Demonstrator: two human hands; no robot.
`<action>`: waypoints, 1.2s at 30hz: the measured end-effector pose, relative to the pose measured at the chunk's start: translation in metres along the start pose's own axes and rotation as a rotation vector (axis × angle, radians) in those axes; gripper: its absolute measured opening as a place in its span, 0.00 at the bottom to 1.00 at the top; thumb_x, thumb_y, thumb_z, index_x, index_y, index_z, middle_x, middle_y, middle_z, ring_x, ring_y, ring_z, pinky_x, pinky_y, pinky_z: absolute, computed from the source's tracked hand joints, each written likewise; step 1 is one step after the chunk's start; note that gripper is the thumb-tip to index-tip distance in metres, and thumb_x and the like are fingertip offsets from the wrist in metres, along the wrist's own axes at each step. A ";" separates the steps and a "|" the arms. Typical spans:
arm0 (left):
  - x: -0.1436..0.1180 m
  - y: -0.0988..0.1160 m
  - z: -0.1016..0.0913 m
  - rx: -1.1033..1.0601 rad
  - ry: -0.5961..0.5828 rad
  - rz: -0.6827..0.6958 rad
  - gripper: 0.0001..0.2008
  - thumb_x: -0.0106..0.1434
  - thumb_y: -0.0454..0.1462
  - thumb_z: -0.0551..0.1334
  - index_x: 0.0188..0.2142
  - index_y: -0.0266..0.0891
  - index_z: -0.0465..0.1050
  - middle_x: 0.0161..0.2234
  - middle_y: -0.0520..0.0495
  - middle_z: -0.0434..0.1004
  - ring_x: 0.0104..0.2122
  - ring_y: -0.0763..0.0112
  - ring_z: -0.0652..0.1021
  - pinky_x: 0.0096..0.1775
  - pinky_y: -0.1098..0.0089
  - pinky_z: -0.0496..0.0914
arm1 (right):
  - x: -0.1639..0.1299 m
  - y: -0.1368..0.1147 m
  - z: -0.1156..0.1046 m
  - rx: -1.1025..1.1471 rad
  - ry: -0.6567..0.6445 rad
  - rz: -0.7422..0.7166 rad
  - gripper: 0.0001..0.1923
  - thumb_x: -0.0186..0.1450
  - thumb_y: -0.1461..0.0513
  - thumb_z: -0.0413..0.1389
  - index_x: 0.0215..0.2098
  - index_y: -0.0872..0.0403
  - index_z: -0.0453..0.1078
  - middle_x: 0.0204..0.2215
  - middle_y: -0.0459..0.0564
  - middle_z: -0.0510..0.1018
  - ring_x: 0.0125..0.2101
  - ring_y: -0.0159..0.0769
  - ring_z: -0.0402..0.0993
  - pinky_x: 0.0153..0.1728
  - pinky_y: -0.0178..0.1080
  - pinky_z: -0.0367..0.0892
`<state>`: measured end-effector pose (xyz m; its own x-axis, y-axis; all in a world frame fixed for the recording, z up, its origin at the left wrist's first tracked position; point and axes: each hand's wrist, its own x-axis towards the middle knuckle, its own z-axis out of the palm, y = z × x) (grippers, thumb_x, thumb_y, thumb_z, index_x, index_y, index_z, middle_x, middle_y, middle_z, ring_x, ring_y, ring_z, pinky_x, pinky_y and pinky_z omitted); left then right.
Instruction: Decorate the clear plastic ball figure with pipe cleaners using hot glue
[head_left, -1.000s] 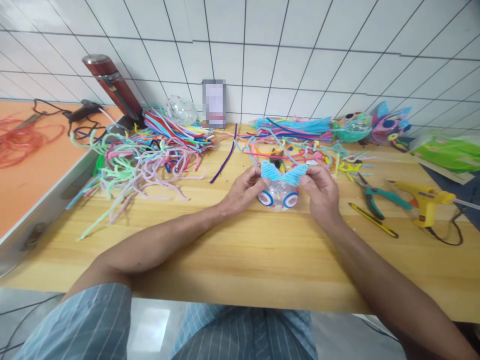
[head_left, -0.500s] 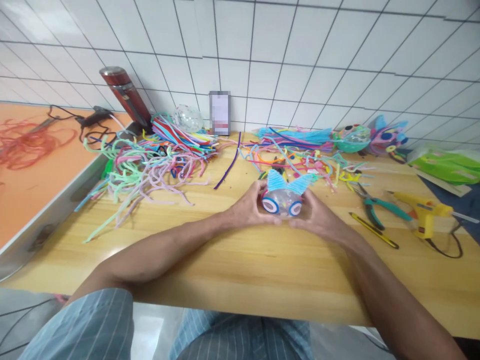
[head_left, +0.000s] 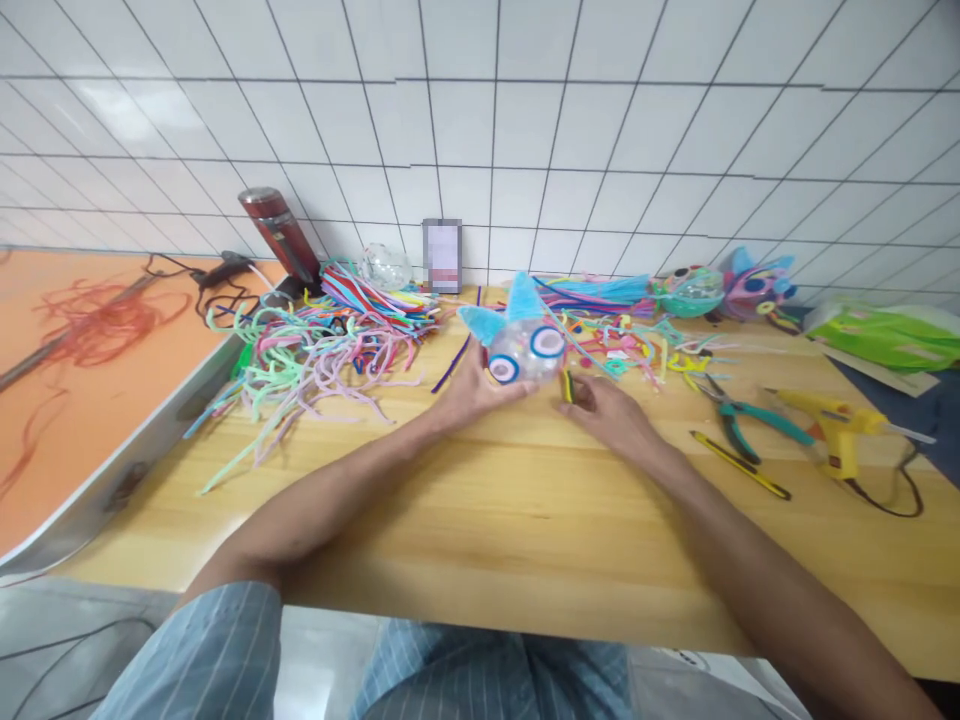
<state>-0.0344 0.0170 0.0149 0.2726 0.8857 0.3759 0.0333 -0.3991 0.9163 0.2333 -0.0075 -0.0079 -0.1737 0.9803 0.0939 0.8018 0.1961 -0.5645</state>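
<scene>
While our left hand (head_left: 471,392) is clasping the clear ball (head_left: 523,350), we are doing best by sparing its blue ears (head_left: 523,297), our right hand (head_left: 609,410) pinching a yellow-and-black item (head_left: 568,386).

A white tiled wall (head_left: 600,130) with dark lines stands behind a wooden table (head_left: 525,530); light gleams on the grey floor (head_left: 341,635) below.
</scene>
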 end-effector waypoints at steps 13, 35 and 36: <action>0.010 -0.032 0.041 -0.041 -0.249 -0.108 0.44 0.48 0.51 0.80 0.58 0.40 0.64 0.55 0.37 0.80 0.54 0.50 0.82 0.56 0.53 0.77 | -0.005 0.002 -0.004 -0.240 0.057 0.048 0.11 0.68 0.58 0.60 0.47 0.51 0.79 0.39 0.54 0.86 0.38 0.44 0.81 0.36 0.38 0.67; 0.027 -0.041 0.016 -0.234 0.082 -0.046 0.47 0.50 0.58 0.77 0.61 0.40 0.66 0.54 0.39 0.80 0.57 0.49 0.79 0.62 0.50 0.72 | 0.040 0.018 -0.044 0.171 -0.031 0.043 0.23 0.70 0.45 0.52 0.35 0.53 0.77 0.31 0.50 0.82 0.31 0.36 0.76 0.35 0.38 0.71; 0.027 -0.041 0.016 -0.234 0.072 -0.046 0.47 0.50 0.58 0.77 0.62 0.40 0.66 0.54 0.39 0.80 0.58 0.50 0.79 0.62 0.50 0.72 | 0.031 0.020 -0.049 0.190 -0.045 0.067 0.24 0.69 0.44 0.52 0.34 0.53 0.77 0.32 0.51 0.83 0.31 0.36 0.76 0.35 0.38 0.71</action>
<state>-0.0133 0.0537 -0.0151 0.2066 0.9197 0.3340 -0.1814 -0.2994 0.9367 0.2719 0.0284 0.0236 -0.1525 0.9882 0.0162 0.6909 0.1183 -0.7132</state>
